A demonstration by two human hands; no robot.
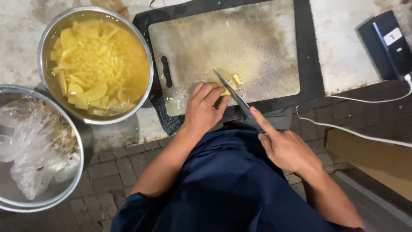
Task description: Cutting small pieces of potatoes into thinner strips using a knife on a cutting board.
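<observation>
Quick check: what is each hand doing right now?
Left hand: curled, pressing yellow pieces on the cutting board.
Right hand: closed on the knife.

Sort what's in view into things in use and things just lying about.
In use: left hand, right hand, knife, potato pieces, cutting board, bowl of cut potato.
Lying about: bowl with plastic bag, dark box, white cable.
</observation>
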